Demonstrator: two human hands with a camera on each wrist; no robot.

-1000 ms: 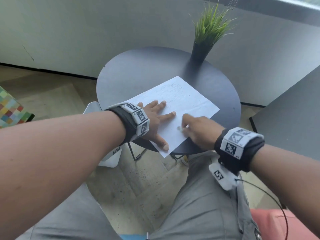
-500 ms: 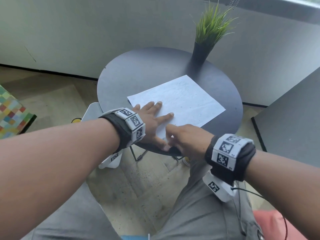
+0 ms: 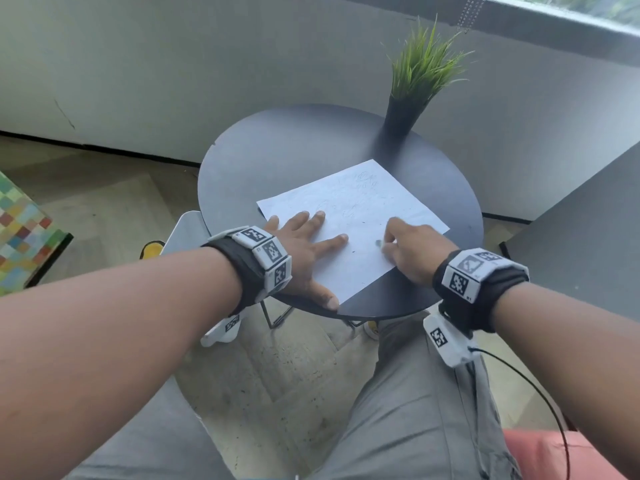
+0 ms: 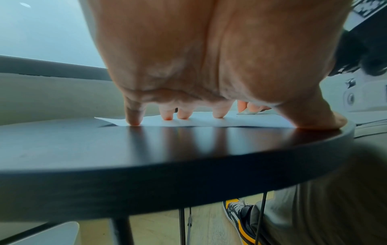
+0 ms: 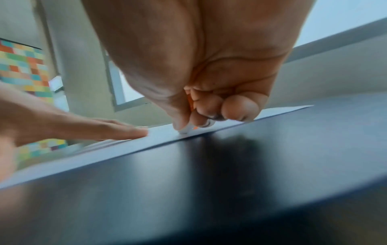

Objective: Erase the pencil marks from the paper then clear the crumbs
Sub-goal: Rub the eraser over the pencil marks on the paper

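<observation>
From left to right: our left hand [image 3: 301, 251] lies flat with fingers spread, pressing the near left part of the paper [image 3: 360, 216] onto the round dark table [image 3: 277, 157], the thumb at the table's near rim. The paper lies on the table's near half, and faint pencil marks [image 3: 363, 181] remain toward its far corner, with a few dark crumbs [image 3: 353, 251] scattered mid-sheet. Further right, our right hand [image 3: 412, 251] has its fingers curled, pinching a small pale eraser [image 5: 188, 130] whose tip meets the paper. Half a second ago this hand sat at the sheet's near edge, close to the left thumb — it has since travelled right and farther onto the paper. We judge the erasing stroke is working toward the remaining marks; clearing crumbs is not yet begun. Behind, a potted grass plant [image 3: 415, 77] stands at the table's far edge — well apart from the work.
</observation>
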